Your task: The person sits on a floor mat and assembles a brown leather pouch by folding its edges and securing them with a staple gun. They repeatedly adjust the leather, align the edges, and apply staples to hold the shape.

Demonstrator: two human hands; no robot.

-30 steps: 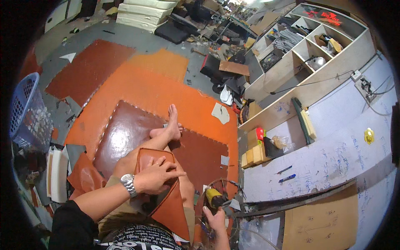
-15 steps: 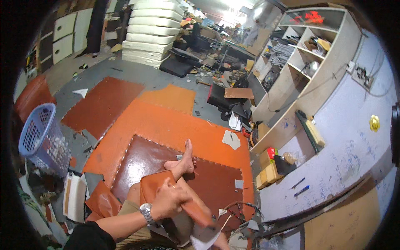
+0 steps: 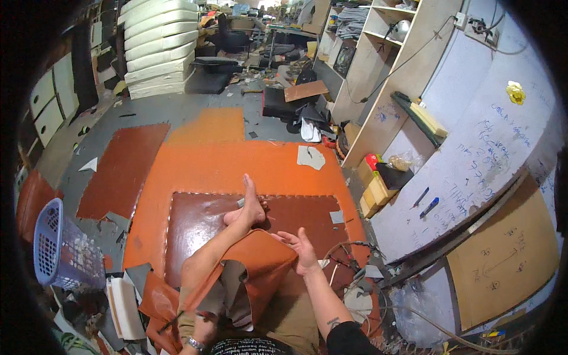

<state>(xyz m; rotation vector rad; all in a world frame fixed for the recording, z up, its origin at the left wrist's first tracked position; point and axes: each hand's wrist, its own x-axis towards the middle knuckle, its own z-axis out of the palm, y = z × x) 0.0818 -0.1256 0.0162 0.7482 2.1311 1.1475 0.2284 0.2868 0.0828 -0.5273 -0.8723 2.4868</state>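
Note:
A brown-orange leather piece (image 3: pixel 260 269) lies draped over my lap, its grey-brown underside showing at an opening. Beside its right corner is my right hand (image 3: pixel 305 258), palm against the edge, with fingers and thumb stretched apart. Low at the left, by my thigh, my left hand (image 3: pixel 205 327) is closed, a watch on its wrist. A thin dark thing (image 3: pixel 170 323) sticks out from it, too blurred to name. More brown-orange leather (image 3: pixel 160 302) lies folded just left of that hand.
A blue plastic basket (image 3: pixel 68 254) stands at the left near a white foam block (image 3: pixel 123 307). Orange and brown sheets (image 3: pixel 236 165) cover the floor. White cushions (image 3: pixel 160 50) are stacked far left. Shelves (image 3: pixel 373 77) and a written-on white board (image 3: pixel 449 195) line the right.
My left hand has moved from over the leather down to the left thigh. My right hand has come up to the leather's right corner. The leather has been unfolded, and the view has shifted.

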